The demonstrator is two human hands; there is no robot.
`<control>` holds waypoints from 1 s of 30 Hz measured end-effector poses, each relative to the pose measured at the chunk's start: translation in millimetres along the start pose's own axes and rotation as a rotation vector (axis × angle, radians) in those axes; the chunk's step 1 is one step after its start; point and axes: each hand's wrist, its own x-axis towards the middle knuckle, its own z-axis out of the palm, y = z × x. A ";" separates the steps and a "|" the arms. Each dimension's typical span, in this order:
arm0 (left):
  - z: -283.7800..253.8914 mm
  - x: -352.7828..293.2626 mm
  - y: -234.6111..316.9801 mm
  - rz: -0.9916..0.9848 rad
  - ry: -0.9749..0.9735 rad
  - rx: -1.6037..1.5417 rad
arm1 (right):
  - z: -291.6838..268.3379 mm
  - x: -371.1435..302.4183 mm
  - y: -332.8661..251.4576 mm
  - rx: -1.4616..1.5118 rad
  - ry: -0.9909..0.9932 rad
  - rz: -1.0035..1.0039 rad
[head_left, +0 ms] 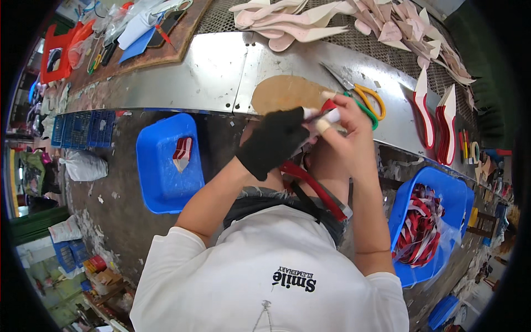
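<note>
My left hand [274, 141], in a black glove with bare fingertips, and my right hand [351, 130], with pale covers on its thumb and a finger, meet above my lap. Both are closed on a red and white piece [330, 105], mostly hidden by my fingers. A red strip with a pale edge [315, 188] hangs below them across my thighs; whether it joins the held piece cannot be seen. Just beyond my right hand lie scissors [369, 102] with yellow and green handles. A tan oval pad [285, 93] rests at the bench edge.
Pale pink cut pieces [298, 22] pile on the mesh far side of the metal bench [215, 72]. Red-edged white pieces [444, 127] lie at right. A left blue tub [148, 188] holds a red-white piece [182, 154]; a right blue tub [399, 221] holds tangled red-white strips [420, 227].
</note>
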 end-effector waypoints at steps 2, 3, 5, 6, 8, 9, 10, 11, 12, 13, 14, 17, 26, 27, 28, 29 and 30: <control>-15.7 -1.6 -8.3 -0.196 0.150 -0.415 | -12.4 -2.8 13.4 0.152 0.037 0.035; -32.1 -4.0 -13.4 -0.207 0.211 -0.444 | -24.6 -8.0 19.8 0.314 0.055 0.124; -65.1 -12.9 -22.6 -0.183 0.285 -0.572 | -54.4 -18.6 35.9 0.459 0.126 0.194; -78.8 -20.5 -26.0 -0.045 0.273 -0.570 | -73.4 -23.2 46.8 0.464 0.112 0.122; -117.7 -36.0 -29.6 -0.105 0.321 -0.391 | -132.7 -42.9 67.9 0.869 0.342 0.282; -141.3 -47.6 -28.5 -0.137 0.343 -0.366 | -174.3 -54.3 76.2 0.996 0.360 0.238; -163.7 -59.0 -29.8 -0.144 0.388 -0.369 | -210.2 -68.0 93.0 1.183 0.272 0.136; -188.0 -74.5 -30.5 -0.173 0.388 -0.423 | -256.9 -92.6 99.3 1.255 0.269 0.163; -206.6 -93.3 -36.6 -0.128 0.474 -0.463 | -298.2 -115.8 113.0 1.210 0.410 0.085; -228.5 -109.3 -44.3 -0.192 0.556 -0.462 | -341.5 -141.6 122.1 1.050 0.701 0.110; -246.1 -127.0 -55.8 -0.214 0.554 -0.480 | -382.4 -165.8 129.6 0.940 0.827 0.151; -279.1 -175.0 -99.9 -0.331 0.583 -0.488 | -461.7 -227.7 138.0 0.233 1.277 0.140; -188.3 -177.1 -162.4 -0.657 0.009 0.943 | -238.4 -174.0 147.7 -0.173 0.124 0.737; -172.6 -164.2 -161.9 -0.554 0.018 0.886 | -199.2 -167.2 147.9 -0.028 -0.116 0.692; -156.6 -151.7 -160.3 -0.481 0.047 0.787 | -167.3 -160.8 145.5 0.005 -0.299 0.803; -132.7 -141.4 -159.9 -0.477 0.033 0.453 | -144.0 -153.5 141.1 -0.018 -0.392 0.839; -106.7 -131.2 -159.0 -0.479 0.039 0.105 | -125.2 -148.5 134.9 0.083 -0.524 0.805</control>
